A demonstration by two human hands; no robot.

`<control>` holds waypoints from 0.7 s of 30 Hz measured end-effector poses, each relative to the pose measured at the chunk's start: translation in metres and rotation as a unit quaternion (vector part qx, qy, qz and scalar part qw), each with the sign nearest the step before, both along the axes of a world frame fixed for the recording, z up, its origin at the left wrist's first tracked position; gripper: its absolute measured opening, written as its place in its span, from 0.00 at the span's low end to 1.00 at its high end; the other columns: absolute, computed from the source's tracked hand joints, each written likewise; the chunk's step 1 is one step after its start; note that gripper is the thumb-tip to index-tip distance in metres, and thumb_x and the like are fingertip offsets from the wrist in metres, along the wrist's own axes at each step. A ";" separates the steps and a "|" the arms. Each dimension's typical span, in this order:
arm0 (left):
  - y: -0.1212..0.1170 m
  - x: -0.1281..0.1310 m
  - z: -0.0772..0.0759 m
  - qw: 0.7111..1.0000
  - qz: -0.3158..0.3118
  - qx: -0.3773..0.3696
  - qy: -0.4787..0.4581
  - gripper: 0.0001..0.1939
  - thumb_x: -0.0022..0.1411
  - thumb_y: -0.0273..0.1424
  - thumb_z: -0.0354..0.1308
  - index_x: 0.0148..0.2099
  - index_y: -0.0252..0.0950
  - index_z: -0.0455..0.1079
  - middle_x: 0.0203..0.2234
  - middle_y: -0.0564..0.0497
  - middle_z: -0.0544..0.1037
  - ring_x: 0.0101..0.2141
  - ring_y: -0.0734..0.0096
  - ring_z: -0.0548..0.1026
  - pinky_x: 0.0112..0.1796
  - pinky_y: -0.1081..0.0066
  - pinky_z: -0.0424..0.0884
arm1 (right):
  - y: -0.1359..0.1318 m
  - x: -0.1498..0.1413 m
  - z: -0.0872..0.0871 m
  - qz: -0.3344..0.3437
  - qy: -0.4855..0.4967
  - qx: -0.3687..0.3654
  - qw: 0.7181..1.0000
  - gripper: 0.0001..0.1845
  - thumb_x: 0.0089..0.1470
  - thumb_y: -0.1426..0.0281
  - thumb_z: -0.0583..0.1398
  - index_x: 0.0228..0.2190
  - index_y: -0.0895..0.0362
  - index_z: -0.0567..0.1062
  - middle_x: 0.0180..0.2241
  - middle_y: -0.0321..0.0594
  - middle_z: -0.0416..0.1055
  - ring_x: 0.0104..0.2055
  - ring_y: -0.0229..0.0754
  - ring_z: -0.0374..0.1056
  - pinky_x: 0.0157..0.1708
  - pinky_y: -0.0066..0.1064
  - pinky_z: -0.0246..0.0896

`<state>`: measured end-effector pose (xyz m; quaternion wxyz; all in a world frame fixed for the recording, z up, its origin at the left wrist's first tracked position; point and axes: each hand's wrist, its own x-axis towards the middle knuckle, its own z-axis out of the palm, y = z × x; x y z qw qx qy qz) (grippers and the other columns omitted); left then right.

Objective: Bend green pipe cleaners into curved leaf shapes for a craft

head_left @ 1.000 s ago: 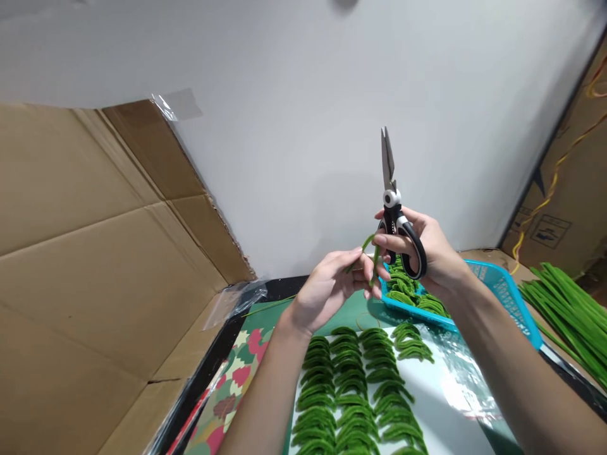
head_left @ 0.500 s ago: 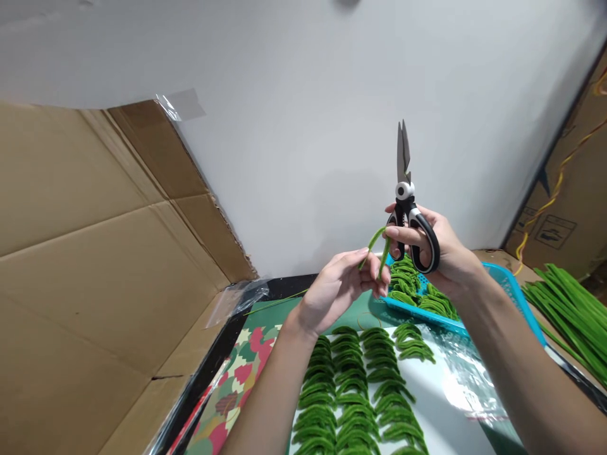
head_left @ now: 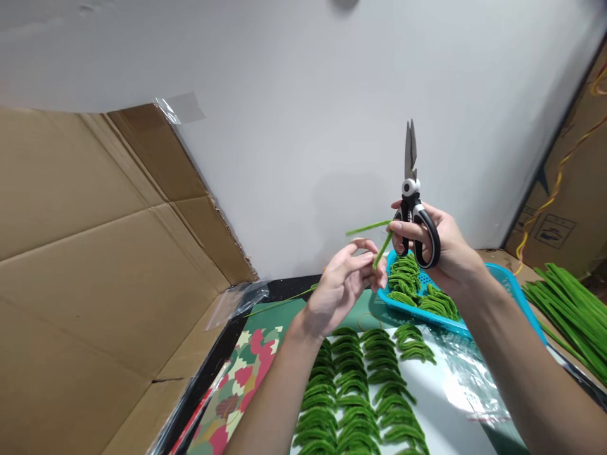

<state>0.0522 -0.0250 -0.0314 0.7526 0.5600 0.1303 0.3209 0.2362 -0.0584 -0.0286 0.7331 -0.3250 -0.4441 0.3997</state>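
My right hand (head_left: 443,243) holds black-and-white scissors (head_left: 410,188) upright by the handles, blades nearly closed. Between its thumb and fingers it also pinches a bent green pipe cleaner (head_left: 368,228). One leg of the pipe cleaner points left in the air; the other slants down to the fingertips of my left hand (head_left: 344,281), whose curled fingers close around its end. Below the hands, curved green pipe cleaner pieces (head_left: 353,382) lie in several columns on a white sheet (head_left: 441,404).
Behind the right forearm stands a blue plastic basket (head_left: 509,284) with more curved green pieces. Long green pipe cleaners (head_left: 569,316) lie at the far right. A clear plastic bag (head_left: 474,379) rests on the sheet. Cardboard (head_left: 85,265) walls the left side, and a white panel (head_left: 294,139) the back.
One pipe cleaner leg has come out of my left fingers and swung up to the left. The scissors and right hand have shifted slightly right.
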 end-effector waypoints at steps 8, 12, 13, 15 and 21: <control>0.003 0.008 -0.006 0.981 0.141 0.117 0.059 0.17 0.58 0.36 0.73 0.43 0.34 0.74 0.31 0.50 0.78 0.29 0.74 0.74 0.33 0.73 0.71 | 0.006 -0.001 -0.004 -0.103 0.042 0.036 0.993 0.23 0.41 0.67 0.77 0.41 0.53 0.79 0.24 0.29 0.68 0.24 0.35 0.65 0.24 0.30 0.63; 0.001 0.011 -0.008 0.969 0.186 0.150 0.064 0.17 0.55 0.39 0.75 0.39 0.34 0.75 0.29 0.51 0.79 0.27 0.74 0.74 0.32 0.72 0.73 | 0.006 -0.005 -0.004 -0.108 0.049 0.049 0.992 0.22 0.42 0.68 0.77 0.40 0.53 0.79 0.24 0.29 0.68 0.24 0.35 0.65 0.25 0.30 0.64; 0.000 0.012 -0.009 0.967 0.192 0.155 0.068 0.17 0.55 0.40 0.75 0.38 0.34 0.75 0.28 0.51 0.79 0.26 0.74 0.74 0.31 0.72 0.73 | 0.006 -0.006 -0.004 -0.110 0.047 0.050 0.992 0.22 0.42 0.68 0.77 0.40 0.53 0.79 0.25 0.29 0.69 0.24 0.35 0.65 0.25 0.30 0.64; 0.000 0.013 -0.010 0.964 0.199 0.163 0.070 0.17 0.57 0.41 0.73 0.37 0.34 0.75 0.27 0.51 0.79 0.25 0.73 0.74 0.31 0.71 0.74 | 0.006 -0.006 -0.005 -0.114 0.038 0.050 0.992 0.23 0.42 0.68 0.76 0.41 0.53 0.79 0.25 0.29 0.69 0.25 0.36 0.66 0.25 0.31 0.65; 0.000 0.013 -0.011 0.953 0.221 0.197 0.058 0.12 0.63 0.38 0.69 0.36 0.34 0.74 0.27 0.51 0.79 0.26 0.73 0.75 0.31 0.71 0.75 | 0.004 -0.008 -0.005 -0.117 0.033 0.050 0.991 0.22 0.43 0.69 0.76 0.42 0.53 0.80 0.27 0.30 0.71 0.24 0.35 0.66 0.25 0.30 0.64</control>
